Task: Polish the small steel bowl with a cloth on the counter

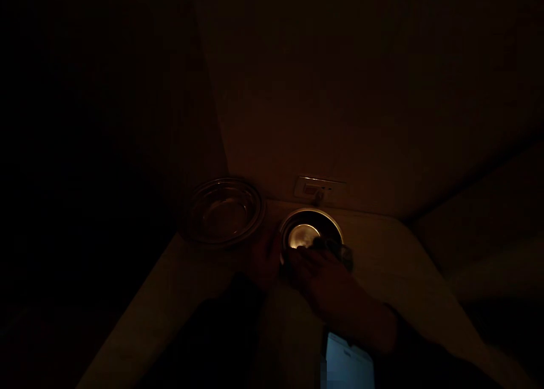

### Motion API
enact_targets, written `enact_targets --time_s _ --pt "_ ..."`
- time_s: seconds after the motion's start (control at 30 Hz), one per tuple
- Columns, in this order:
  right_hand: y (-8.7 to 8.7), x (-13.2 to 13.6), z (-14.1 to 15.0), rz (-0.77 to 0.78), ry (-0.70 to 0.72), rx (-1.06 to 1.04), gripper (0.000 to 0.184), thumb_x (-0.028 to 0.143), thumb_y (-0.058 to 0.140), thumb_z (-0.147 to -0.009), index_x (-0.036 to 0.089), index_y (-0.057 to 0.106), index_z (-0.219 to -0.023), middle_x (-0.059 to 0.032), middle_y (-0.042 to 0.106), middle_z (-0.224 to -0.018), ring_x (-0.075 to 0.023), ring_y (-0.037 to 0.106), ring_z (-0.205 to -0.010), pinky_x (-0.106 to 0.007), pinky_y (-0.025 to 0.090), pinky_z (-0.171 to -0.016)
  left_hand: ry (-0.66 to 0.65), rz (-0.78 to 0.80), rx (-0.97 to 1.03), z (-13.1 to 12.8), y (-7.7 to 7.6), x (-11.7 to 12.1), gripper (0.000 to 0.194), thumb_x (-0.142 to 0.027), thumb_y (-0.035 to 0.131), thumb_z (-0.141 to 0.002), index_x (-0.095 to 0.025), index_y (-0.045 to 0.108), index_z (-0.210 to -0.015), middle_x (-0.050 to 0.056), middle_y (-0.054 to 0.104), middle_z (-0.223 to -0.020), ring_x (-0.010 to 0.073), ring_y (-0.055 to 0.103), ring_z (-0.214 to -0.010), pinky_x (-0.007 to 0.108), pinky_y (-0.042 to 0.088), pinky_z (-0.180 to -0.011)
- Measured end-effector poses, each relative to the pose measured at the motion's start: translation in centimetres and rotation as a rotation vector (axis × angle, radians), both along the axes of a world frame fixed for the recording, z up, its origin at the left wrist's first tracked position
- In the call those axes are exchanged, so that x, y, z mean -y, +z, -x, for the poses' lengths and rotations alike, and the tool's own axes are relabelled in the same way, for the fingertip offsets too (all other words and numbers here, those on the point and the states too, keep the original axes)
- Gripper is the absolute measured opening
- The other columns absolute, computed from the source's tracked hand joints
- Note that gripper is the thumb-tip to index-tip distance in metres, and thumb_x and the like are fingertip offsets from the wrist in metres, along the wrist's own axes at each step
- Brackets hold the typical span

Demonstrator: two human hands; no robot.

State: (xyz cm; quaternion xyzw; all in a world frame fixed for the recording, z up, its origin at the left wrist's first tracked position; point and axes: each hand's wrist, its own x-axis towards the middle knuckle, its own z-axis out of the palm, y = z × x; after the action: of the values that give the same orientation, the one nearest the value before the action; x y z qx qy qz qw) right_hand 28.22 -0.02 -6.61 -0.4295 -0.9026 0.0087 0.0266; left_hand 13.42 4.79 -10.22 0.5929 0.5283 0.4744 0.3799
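At five o'clock, the right hand (pixel 327 278) overlaps the lit metal bowl (pixel 304 236); the left hand (pixel 264 259) is at its eight o'clock. Darkness hides whether either's fingers grip.

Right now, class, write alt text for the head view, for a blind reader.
In near darkness, a person's right hand reaches over a shiny metal bowl on a table, with the left hand at its side. A second bowl stands to the left, a wall socket behind, a lit screen in front.

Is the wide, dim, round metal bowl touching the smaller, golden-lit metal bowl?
Apart: the head view shows a strip of tabletop between the wide bowl and the smaller bowl.
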Motion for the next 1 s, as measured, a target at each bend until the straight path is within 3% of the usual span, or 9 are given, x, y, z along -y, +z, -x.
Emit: enact_targets --time_s 0.07,0.2,0.53,0.7,0.83,1.0 --pt "0.6 0.0 -1.4 0.032 0.072 0.004 0.05 0.003 0.046 -0.08 0.014 0.047 -0.129 -0.0111 0.055 -0.129 -0.0258 0.049 -0.118 -0.044 0.041 -0.093 -0.017 0.008 0.005 0.1 0.0 0.0 0.036 -0.029 0.041 -0.088 -0.016 0.062 -0.114 0.008 0.065 -0.119 0.02 0.059 -0.112 0.035 0.044 -0.099" --pt "0.7 0.5 -2.9 0.014 0.087 0.002 0.049 0.004 0.048 -0.078 0.015 0.05 -0.126 -0.0116 0.058 -0.125 -0.025 0.051 -0.116 -0.042 0.041 -0.092 -0.06 -0.004 -0.007 0.1 0.2 0.0 0.037 -0.031 0.042 -0.088 -0.017 0.061 -0.115 0.008 0.066 -0.117 0.0201 0.061 -0.109 0.033 0.046 -0.096" --pt "-0.1 -0.7 1.0 -0.068 -0.073 0.0 0.04 0.012 0.047 -0.088 0.006 0.047 -0.128 -0.0176 0.058 -0.123 -0.0288 0.051 -0.113 -0.044 0.044 -0.088 -0.039 -0.007 0.013 0.0 0.2 0.3 0.036 -0.027 0.042 -0.086 -0.018 0.064 -0.112 0.006 0.067 -0.115 0.0185 0.063 -0.107 0.03 0.049 -0.092" --pt "-0.5 0.3 -1.0 -0.087 0.04 0.052 0.046 0.012 0.047 -0.088 0.008 0.041 -0.134 -0.0131 0.054 -0.131 -0.029 0.045 -0.121 -0.046 0.039 -0.095 0.002 -0.039 -0.053 0.1 0.0 0.3 0.038 -0.03 0.042 -0.086 -0.017 0.063 -0.115 0.008 0.068 -0.114 0.0209 0.063 -0.106 0.034 0.049 -0.093" --pt "-0.4 1.5 -2.8 -0.12 0.073 0.107 0.045 0.01 0.049 -0.085 0.009 0.047 -0.13 -0.0123 0.057 -0.127 -0.0284 0.049 -0.117 -0.045 0.039 -0.095 -0.037 -0.09 -0.05 -0.1 -0.1 0.5 0.038 -0.03 0.04 -0.087 -0.018 0.062 -0.115 0.007 0.067 -0.116 0.0196 0.063 -0.106 0.031 0.048 -0.094" --pt "-0.7 1.5 -1.8 -0.128 0.015 0.114 0.044 0.017 0.051 -0.087 0.011 0.047 -0.13 -0.0128 0.056 -0.128 -0.0295 0.048 -0.118 -0.047 0.039 -0.092 -0.037 -0.08 -0.042 -0.2 0.1 0.5 0.037 -0.028 0.039 -0.089 -0.018 0.062 -0.115 0.007 0.067 -0.115 0.0195 0.063 -0.105 0.031 0.049 -0.092"
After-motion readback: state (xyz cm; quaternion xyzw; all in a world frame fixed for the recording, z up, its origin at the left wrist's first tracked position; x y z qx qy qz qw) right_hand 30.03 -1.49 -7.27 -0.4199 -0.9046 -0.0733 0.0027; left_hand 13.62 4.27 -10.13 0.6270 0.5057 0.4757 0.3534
